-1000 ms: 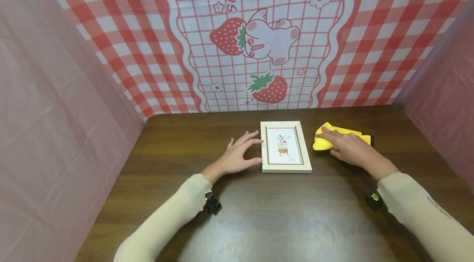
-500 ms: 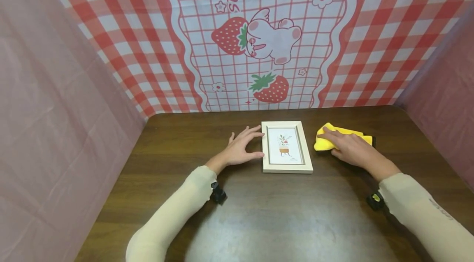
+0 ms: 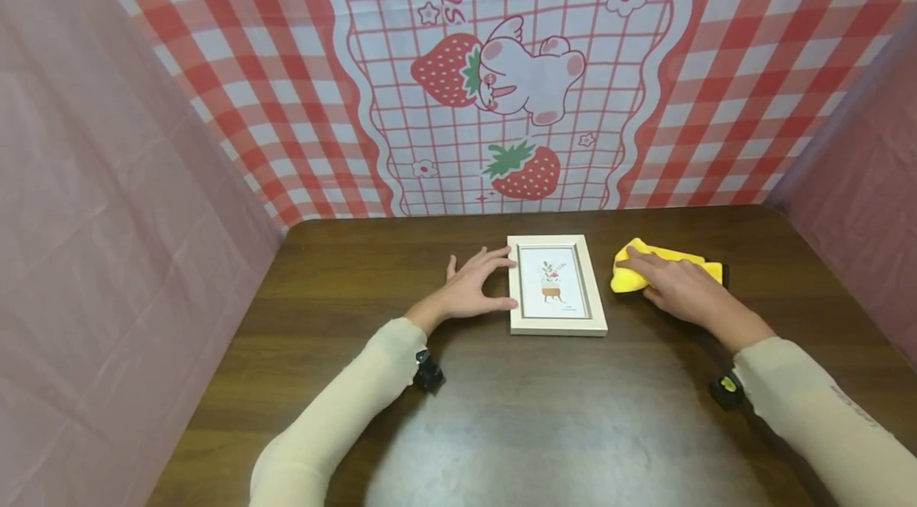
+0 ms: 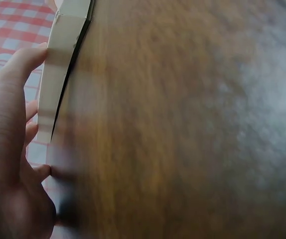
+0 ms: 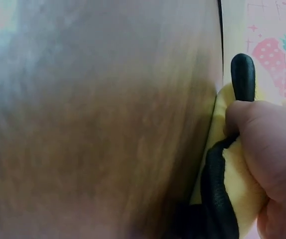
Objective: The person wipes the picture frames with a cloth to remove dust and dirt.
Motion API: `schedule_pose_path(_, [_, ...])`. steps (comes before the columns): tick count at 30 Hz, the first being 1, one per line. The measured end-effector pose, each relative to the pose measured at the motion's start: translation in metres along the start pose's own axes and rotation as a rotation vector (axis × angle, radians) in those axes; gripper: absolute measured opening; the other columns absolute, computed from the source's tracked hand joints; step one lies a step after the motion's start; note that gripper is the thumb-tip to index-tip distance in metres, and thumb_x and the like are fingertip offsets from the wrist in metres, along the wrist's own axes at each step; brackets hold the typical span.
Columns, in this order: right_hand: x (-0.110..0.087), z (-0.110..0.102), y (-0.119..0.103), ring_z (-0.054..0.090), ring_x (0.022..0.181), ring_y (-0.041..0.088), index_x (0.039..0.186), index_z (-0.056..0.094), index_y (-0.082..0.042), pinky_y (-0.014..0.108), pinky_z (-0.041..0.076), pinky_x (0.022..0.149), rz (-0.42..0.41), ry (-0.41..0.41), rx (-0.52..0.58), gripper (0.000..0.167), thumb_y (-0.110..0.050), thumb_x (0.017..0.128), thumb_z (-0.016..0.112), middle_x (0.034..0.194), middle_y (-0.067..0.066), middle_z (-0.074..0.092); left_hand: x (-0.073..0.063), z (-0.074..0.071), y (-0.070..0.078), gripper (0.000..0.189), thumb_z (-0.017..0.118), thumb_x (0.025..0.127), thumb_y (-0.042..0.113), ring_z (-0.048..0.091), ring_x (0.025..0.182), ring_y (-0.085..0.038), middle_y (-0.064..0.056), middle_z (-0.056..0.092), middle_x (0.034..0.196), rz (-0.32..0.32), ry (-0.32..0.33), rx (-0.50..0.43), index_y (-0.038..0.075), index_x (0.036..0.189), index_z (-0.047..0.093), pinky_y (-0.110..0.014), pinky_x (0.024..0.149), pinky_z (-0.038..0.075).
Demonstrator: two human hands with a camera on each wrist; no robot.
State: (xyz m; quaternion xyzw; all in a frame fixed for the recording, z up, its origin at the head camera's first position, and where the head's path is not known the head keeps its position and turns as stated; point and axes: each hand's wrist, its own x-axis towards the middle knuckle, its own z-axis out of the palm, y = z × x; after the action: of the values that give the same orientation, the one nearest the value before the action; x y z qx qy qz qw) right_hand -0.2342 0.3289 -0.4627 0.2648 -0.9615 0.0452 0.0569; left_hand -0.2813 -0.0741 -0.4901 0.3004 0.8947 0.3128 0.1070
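A cream picture frame (image 3: 559, 327) lies flat on the table, showing a print of a potted plant. My left hand (image 3: 473, 284) rests thumb and fingertips on its left edge, the fingers spread and fairly straight. In the left wrist view, the thumb touches the frame's side (image 4: 58, 64). To the right of the frame, my right hand (image 3: 680, 288) holds a folded yellow cloth (image 3: 626, 279) with black edging against the table. From the right wrist view, my thumb presses into the folds of the cloth (image 5: 242, 189); the other fingers are mostly hidden.
The dark wooden table (image 3: 530, 419) reflects light near the front. A red-and-white checked strawberry cloth (image 3: 530, 77) hangs behind it, and pink curtains (image 3: 129, 196) stand at both sides. Each wrist wears a small black camera (image 3: 428, 372).
My left hand has shifted slightly right and up, its fingertips coming over the frame's left edge. My right hand stays on the cloth. The whole view has drifted a little.
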Motion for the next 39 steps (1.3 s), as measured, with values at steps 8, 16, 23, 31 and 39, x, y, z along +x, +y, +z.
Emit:
schedule_pose_path(8, [0.003,0.006,0.006,0.075,0.075,0.043,0.135,0.066,-0.002,0.064,0.065,0.07,-0.016,0.203,-0.006,0.057,0.006,0.084,0.089,0.127,0.03,0.078,0.002,0.002,-0.001,0.079,0.077,0.098,0.063,0.013,0.18,-0.036,0.01,0.026,0.19,0.002,-0.006,-0.011,0.032,0.166,0.052,-0.084,0.134,-0.011])
schedule_pose_path(16, [0.0,0.002,0.007,0.075,0.072,0.045,0.135,0.065,-0.002,0.067,0.065,0.067,0.014,0.296,0.012,0.06,0.01,0.081,0.089,0.123,0.033,0.077,0.006,0.006,-0.007,0.083,0.076,0.095,0.073,0.014,0.18,-0.035,0.013,0.025,0.19,0.003,-0.006,-0.013,0.036,0.166,0.052,-0.084,0.134,-0.012])
schedule_pose_path(23, [0.006,-0.009,-0.004,0.076,0.075,0.046,0.136,0.066,-0.001,0.068,0.066,0.072,-0.002,0.327,0.012,0.063,0.009,0.08,0.093,0.125,0.033,0.077,0.003,0.001,-0.003,0.08,0.078,0.098,0.061,0.011,0.181,-0.034,0.013,0.023,0.19,-0.017,-0.016,-0.02,0.032,0.167,0.051,-0.081,0.135,-0.016])
schedule_pose_path(31, [0.008,-0.016,-0.018,0.076,0.076,0.042,0.135,0.065,-0.007,0.066,0.067,0.072,-0.036,0.338,0.047,0.06,0.008,0.082,0.09,0.12,0.029,0.077,0.004,0.002,-0.006,0.078,0.078,0.098,0.064,0.013,0.18,-0.033,0.013,0.026,0.189,-0.013,-0.007,0.008,0.036,0.166,0.051,-0.084,0.135,-0.012])
schedule_pose_path(39, [0.007,-0.016,-0.036,0.078,0.078,0.039,0.137,0.067,-0.007,0.063,0.069,0.074,-0.056,0.301,0.057,0.062,0.005,0.083,0.094,0.125,0.027,0.079,0.01,0.008,-0.017,0.081,0.079,0.095,0.067,0.013,0.181,-0.032,0.016,0.025,0.189,-0.017,-0.004,0.001,0.039,0.165,0.051,-0.083,0.135,-0.013])
